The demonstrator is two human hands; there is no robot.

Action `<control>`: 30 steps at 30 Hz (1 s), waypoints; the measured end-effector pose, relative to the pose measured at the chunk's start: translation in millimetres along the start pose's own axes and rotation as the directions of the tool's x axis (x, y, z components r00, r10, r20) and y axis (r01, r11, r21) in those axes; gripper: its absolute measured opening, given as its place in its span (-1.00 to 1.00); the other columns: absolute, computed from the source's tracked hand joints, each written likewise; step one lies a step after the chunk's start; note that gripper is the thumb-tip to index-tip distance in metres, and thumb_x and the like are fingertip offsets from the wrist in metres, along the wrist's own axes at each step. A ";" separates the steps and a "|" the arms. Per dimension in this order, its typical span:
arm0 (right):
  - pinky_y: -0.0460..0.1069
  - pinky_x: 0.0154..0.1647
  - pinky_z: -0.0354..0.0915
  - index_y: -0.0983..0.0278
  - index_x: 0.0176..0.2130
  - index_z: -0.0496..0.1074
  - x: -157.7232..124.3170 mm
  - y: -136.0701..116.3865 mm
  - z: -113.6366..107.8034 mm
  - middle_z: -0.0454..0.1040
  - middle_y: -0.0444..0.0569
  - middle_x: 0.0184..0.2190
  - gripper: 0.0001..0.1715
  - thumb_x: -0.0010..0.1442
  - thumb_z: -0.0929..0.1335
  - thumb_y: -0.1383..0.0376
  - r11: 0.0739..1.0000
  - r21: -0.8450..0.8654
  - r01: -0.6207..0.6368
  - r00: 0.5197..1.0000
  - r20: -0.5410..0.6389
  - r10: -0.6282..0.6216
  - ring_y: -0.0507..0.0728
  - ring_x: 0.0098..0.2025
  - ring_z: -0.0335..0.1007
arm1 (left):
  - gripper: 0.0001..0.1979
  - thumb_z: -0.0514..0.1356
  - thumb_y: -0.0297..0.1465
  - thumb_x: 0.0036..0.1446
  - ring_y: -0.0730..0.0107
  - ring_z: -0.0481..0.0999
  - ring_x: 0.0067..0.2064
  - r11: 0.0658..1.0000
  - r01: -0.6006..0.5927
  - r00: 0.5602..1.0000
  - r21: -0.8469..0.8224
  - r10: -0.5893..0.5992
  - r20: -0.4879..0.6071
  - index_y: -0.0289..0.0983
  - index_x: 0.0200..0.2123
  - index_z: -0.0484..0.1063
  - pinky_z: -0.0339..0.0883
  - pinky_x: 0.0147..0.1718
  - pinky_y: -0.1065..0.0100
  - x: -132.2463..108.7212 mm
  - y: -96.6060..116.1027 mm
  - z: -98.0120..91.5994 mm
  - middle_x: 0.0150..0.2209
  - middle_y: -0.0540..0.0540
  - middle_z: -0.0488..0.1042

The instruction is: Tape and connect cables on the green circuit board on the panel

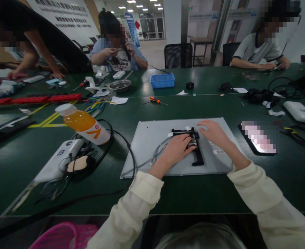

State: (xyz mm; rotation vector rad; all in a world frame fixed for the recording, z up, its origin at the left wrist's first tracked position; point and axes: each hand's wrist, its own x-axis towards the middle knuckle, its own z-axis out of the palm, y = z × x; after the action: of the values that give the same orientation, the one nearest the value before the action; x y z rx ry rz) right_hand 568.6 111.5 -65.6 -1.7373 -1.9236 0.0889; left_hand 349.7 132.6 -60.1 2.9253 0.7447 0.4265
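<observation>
A light grey flat panel [147,138] lies on the table before me. On it sits a black plastic frame [198,155] with a small green circuit board [193,141] in its upper part. My left hand [177,148] rests palm down over the frame's left side, fingers extended onto the board and covering some of it. Just right of the frame, my right hand [213,132] is held over the panel, its fingers loosely bent and apart, with nothing visible in them. A grey cable [156,152] runs from under my left hand across the panel.
Left of the panel are a juice bottle [86,124], a white device [60,160] and black cables [118,133]. A phone [257,138] lies to the right. Farther back are an orange-handled screwdriver [155,100], a blue basket [162,81] and a metal bowl [120,85]. Other people work around the table.
</observation>
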 end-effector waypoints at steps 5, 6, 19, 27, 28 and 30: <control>0.10 0.03 0.26 0.35 -0.06 0.48 -30.5 36.7 -25.3 0.49 0.15 -0.08 -0.63 0.19 0.29 0.25 0.970 -0.117 -0.214 0.976 0.014 0.217 0.24 -0.03 0.40 | -0.54 -0.04 -0.13 0.30 0.19 0.36 0.14 1.000 0.008 1.000 0.014 -0.009 0.029 -0.30 0.10 0.29 0.25 0.10 0.16 0.0 -1.7 -2.0 0.15 -0.18 0.35; 0.10 -0.01 0.28 0.35 -0.07 0.49 -37.3 42.4 -28.5 0.49 0.16 -0.10 -0.61 0.17 0.31 0.19 0.961 -0.127 -0.246 0.967 0.028 0.252 0.25 -0.06 0.42 | -0.54 -0.04 -0.12 0.30 0.19 0.36 0.14 1.000 0.006 0.999 0.018 -0.007 0.036 -0.30 0.10 0.29 0.25 0.09 0.17 0.2 -1.8 -2.8 0.15 -0.18 0.35; 0.03 -0.18 0.31 0.27 -0.31 0.52 -60.4 46.9 -31.9 0.48 0.04 -0.27 -0.82 0.08 0.33 0.30 0.936 -0.053 -0.348 0.930 0.104 0.352 0.15 -0.25 0.44 | -0.52 -0.02 -0.12 0.29 0.20 0.34 0.14 1.000 -0.011 0.999 0.018 0.010 0.046 -0.31 0.12 0.27 0.23 0.11 0.18 1.9 -3.5 -4.1 0.14 -0.18 0.36; 0.03 -0.19 0.35 0.27 -0.20 0.48 -61.7 42.3 -34.6 0.47 0.04 -0.19 -0.72 0.02 0.34 0.38 0.919 0.055 -0.389 0.921 0.046 0.387 0.13 -0.25 0.49 | -0.53 -0.03 -0.13 0.30 0.20 0.34 0.15 1.000 -0.019 0.998 0.018 0.018 0.056 -0.29 0.13 0.26 0.21 0.12 0.16 1.9 -3.7 -5.2 0.14 -0.19 0.35; 0.03 -0.18 0.36 0.28 -0.18 0.48 -61.8 41.1 -35.5 0.47 0.06 -0.16 -0.69 0.01 0.35 0.39 0.916 0.067 -0.396 0.918 0.034 0.395 0.13 -0.22 0.49 | -0.53 -0.02 -0.13 0.30 0.20 0.34 0.14 1.000 -0.019 0.998 0.016 0.018 0.055 -0.29 0.13 0.26 0.21 0.12 0.16 1.8 -3.8 -5.1 0.15 -0.19 0.35; 0.03 -0.16 0.37 0.28 -0.17 0.48 -61.8 38.1 -37.8 0.46 0.07 -0.11 -0.68 0.01 0.35 0.40 0.902 0.109 -0.417 0.908 0.012 0.418 0.13 -0.19 0.50 | -0.53 -0.02 -0.13 0.29 0.20 0.34 0.14 1.000 -0.021 0.998 0.010 0.020 0.057 -0.29 0.13 0.26 0.20 0.12 0.17 1.6 -3.8 -5.3 0.15 -0.18 0.34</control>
State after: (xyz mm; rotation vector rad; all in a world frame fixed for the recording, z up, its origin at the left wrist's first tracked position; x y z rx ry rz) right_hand 620.5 48.4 -69.7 -2.0404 -1.4759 0.3329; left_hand 347.8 136.9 -55.3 2.9437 0.7127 0.3402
